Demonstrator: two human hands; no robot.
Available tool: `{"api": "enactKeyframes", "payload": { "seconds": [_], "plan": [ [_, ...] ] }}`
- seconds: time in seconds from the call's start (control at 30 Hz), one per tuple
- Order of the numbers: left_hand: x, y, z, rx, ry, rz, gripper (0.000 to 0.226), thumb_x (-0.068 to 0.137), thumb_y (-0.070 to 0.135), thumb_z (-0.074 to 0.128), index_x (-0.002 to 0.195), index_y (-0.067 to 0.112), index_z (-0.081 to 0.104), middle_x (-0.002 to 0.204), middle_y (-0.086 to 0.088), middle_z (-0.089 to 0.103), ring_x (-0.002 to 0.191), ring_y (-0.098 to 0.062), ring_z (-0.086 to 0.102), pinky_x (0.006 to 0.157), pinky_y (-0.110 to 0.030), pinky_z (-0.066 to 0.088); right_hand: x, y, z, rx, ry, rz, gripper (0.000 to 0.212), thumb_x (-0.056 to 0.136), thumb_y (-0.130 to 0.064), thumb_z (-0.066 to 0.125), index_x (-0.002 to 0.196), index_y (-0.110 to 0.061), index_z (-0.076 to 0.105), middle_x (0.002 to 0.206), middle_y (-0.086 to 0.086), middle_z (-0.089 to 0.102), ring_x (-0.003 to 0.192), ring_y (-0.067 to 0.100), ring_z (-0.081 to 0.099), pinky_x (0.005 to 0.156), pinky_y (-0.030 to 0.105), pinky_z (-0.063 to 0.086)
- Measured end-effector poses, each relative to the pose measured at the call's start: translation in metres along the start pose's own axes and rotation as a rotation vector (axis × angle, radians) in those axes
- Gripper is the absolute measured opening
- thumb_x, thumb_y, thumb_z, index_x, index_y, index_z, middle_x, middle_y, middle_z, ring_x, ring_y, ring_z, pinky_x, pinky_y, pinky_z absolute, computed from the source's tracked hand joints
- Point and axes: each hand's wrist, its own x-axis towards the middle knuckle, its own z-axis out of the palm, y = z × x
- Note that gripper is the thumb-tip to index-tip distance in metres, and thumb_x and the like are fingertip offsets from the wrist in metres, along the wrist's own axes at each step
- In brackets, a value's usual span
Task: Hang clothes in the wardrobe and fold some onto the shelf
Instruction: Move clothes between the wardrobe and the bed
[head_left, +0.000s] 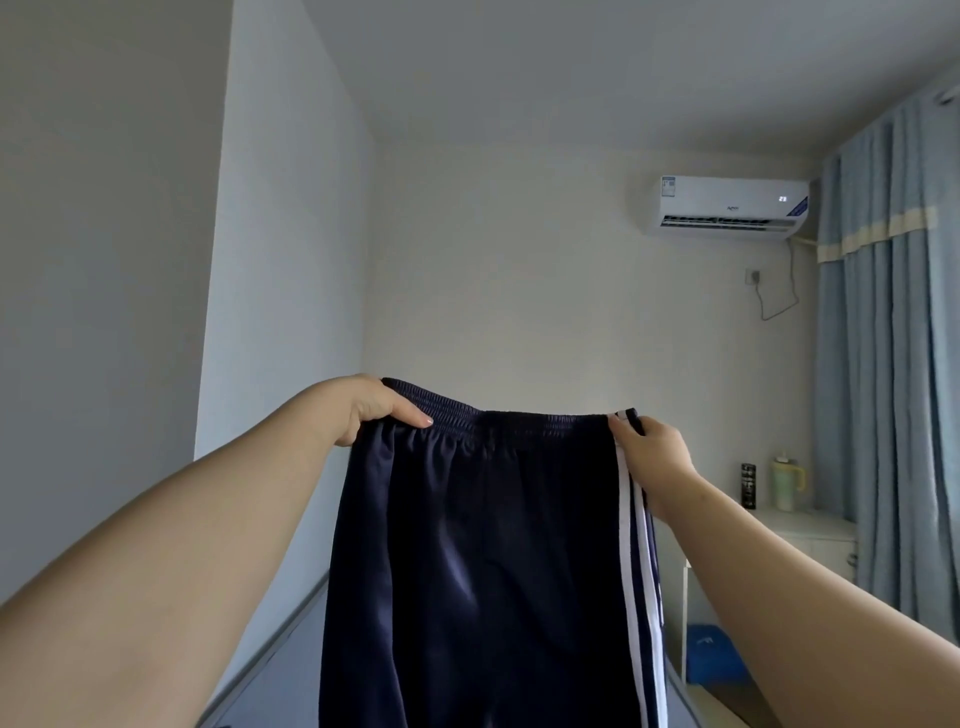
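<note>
Dark navy track trousers (483, 561) with white side stripes hang in front of me, held up by the elastic waistband. My left hand (371, 408) pinches the waistband's left end, thumb across the front. My right hand (652, 449) grips the right end beside the white stripes. The trouser legs drop below the frame's lower edge. No wardrobe interior, hanger or shelf shows in this view.
A tall white panel (280, 312) stands close on the left. An air conditioner (732, 205) hangs on the far wall. At the right, blue curtains (893, 364) hang behind a white cabinet (795, 535) bearing a tumbler (787, 483) and a dark can (748, 486).
</note>
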Motion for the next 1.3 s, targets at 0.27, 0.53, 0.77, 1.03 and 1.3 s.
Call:
{"api": "enactKeyframes", "payload": {
  "seconds": [0.27,0.53,0.77,1.03,1.3],
  "plan": [
    [0.006,0.005,0.002,-0.044,0.118,0.066,0.047,0.066,0.004,0.081,0.108,-0.003,0.061,0.110,-0.017,0.064,0.105,-0.031,0.060,0.097,-0.041,0.047,-0.011,-0.005,0.005,0.071,-0.194,-0.120,0.010,0.089,-0.026,0.059,0.093,-0.018,0.055,0.085,0.001,0.052,0.074,0.014,0.049,0.063,0.021,0.041],
    [0.013,0.003,-0.003,-0.075,0.200,0.093,0.061,0.063,0.004,0.083,0.117,-0.003,0.055,0.118,-0.017,0.061,0.112,-0.032,0.056,0.101,-0.043,0.043,-0.010,-0.001,0.008,-0.071,-0.194,-0.244,0.024,0.082,-0.011,0.068,0.088,-0.027,0.052,0.092,0.007,0.049,0.074,0.018,0.048,0.059,0.019,0.041],
    [0.018,0.001,-0.010,-0.075,0.223,0.120,0.066,0.061,0.005,0.084,0.119,-0.003,0.054,0.122,-0.017,0.058,0.116,-0.033,0.053,0.102,-0.044,0.042,-0.011,-0.002,0.013,-0.158,-0.269,-0.218,0.029,0.076,-0.015,0.076,0.087,-0.023,0.051,0.079,-0.001,0.051,0.069,0.015,0.048,0.060,0.023,0.044],
    [0.018,-0.009,-0.013,0.002,0.204,0.133,0.050,0.063,0.006,0.084,0.107,0.000,0.060,0.106,-0.013,0.065,0.102,-0.029,0.061,0.096,-0.040,0.048,-0.009,-0.004,0.008,-0.325,-0.278,-0.145,0.040,0.076,-0.021,0.076,0.063,-0.014,0.039,0.054,-0.004,0.037,0.043,0.010,0.031,0.037,0.015,0.025],
    [0.005,-0.017,-0.024,-0.055,-0.093,0.029,0.009,0.078,0.001,0.067,0.086,0.003,0.069,0.076,-0.011,0.072,0.061,-0.020,0.069,0.061,-0.029,0.059,-0.007,-0.009,-0.004,-0.059,-0.372,0.079,0.019,0.084,-0.005,0.066,0.077,-0.009,0.048,0.065,0.008,0.055,0.046,0.017,0.053,0.038,0.017,0.041]
  ]
}}
